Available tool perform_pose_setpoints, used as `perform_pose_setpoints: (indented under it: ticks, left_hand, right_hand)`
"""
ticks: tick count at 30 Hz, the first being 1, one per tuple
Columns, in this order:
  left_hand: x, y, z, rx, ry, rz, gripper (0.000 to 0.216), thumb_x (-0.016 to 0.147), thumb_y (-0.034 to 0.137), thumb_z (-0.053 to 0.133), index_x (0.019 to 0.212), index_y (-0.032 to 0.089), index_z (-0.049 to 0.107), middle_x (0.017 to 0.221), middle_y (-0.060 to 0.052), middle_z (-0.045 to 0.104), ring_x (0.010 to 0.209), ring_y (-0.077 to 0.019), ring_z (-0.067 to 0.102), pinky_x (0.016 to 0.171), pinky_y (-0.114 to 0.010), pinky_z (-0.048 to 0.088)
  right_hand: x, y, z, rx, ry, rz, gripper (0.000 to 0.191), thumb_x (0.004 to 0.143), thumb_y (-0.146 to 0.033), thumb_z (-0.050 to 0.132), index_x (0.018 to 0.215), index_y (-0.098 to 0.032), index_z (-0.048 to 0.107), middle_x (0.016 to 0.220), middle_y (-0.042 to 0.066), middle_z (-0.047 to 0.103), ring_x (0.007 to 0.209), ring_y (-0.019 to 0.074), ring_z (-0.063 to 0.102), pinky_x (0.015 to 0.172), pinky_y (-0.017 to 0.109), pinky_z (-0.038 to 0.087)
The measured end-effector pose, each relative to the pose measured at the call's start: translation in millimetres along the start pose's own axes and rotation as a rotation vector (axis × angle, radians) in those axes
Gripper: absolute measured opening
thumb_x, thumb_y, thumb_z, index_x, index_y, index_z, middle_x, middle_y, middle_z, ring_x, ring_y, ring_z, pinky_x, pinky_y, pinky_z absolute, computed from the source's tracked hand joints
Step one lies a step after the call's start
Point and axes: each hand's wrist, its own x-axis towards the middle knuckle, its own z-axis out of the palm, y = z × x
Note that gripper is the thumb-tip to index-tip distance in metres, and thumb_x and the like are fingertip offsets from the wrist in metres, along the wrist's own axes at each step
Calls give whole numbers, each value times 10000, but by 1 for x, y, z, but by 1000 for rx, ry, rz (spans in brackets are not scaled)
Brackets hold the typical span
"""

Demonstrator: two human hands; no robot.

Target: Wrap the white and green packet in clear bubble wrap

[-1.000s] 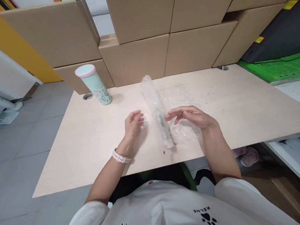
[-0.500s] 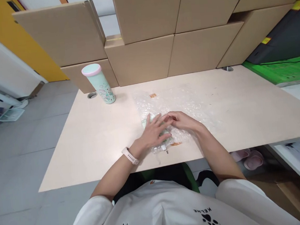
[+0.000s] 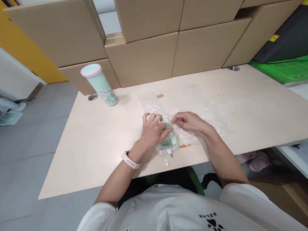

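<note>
A small green item [image 3: 167,140] lies under a clear bubble-wrap sheet [image 3: 196,104] at the lower middle of the frame, near the front edge of the worktop [image 3: 97,142]. A second ago the sheet stood rolled up between the hands; now it is spread flat and both hands press on it. The left hand [image 3: 152,130] curls its fingers over the item, and the right hand [image 3: 189,121] pinches the crinkly film just beside it (two small orange scraps lie on the sheet). A smooth mint tumbler [image 3: 99,85] stands upright at the upper left, before matte cardboard boxes [image 3: 143,59].
</note>
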Motion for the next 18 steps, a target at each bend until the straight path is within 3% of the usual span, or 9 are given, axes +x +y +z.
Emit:
perform_pose_setpoints:
  ticks: [2, 4, 7, 9, 12, 14, 18]
  left_hand:
    - [-1, 0, 4, -31, -5, 41, 353, 991, 475, 482, 975, 212, 718, 1303, -103, 605, 1196, -282, 499, 1097, -566, 275]
    - [-1, 3, 12, -81, -74, 132, 353, 1002, 469, 460, 1106, 215, 681, 1377, -101, 587, 1294, -288, 468, 1165, -600, 192]
    - [-1, 10, 26, -136, -183, 253, 411, 1020, 512, 399, 1060, 220, 685, 1228, -75, 671, 1341, -280, 452, 1218, -622, 34]
    - [1, 14, 29, -133, -187, 261, 436, 1024, 519, 386, 975, 215, 695, 1074, -56, 703, 1295, -273, 487, 1221, -622, -8]
    - [3, 16, 19, -105, -85, 214, 435, 1021, 487, 409, 836, 201, 679, 877, -31, 686, 1113, -248, 563, 1210, -624, 42]
    - [2, 11, 3, -117, 50, 165, 408, 1004, 457, 449, 760, 202, 654, 797, -16, 668, 1016, -231, 574, 1187, -606, 130]
    - [-7, -12, -33, -182, 340, -141, 417, 976, 384, 457, 611, 209, 558, 617, 14, 590, 760, -169, 568, 1082, -482, 331]
  right_hand:
    - [0, -1, 0, -12, -6, -47, 223, 853, -216, 517, 914, -233, 731, 873, 9, 710, 723, 149, 579, 650, 256, 370]
    - [1, -2, 0, -5, -4, -70, 228, 886, -246, 506, 938, -234, 728, 913, 16, 716, 761, 157, 591, 662, 258, 374]
    - [3, -2, 2, 3, 8, -37, 260, 920, -254, 472, 973, -234, 726, 940, 21, 730, 775, 161, 601, 672, 262, 381]
    - [3, -3, 3, -1, 7, -25, 274, 920, -239, 467, 987, -235, 732, 944, 19, 737, 762, 157, 603, 671, 263, 383]
    - [2, -5, 1, -19, 11, -3, 283, 911, -244, 485, 1005, -246, 752, 913, 11, 745, 739, 155, 604, 665, 265, 386]
    - [0, -4, -3, -38, 23, 44, 278, 906, -263, 503, 993, -261, 766, 853, 3, 742, 725, 162, 609, 663, 273, 391]
    - [-5, 16, -13, -132, 109, 181, 241, 844, -225, 558, 884, -273, 791, 744, 24, 717, 702, 208, 610, 666, 320, 404]
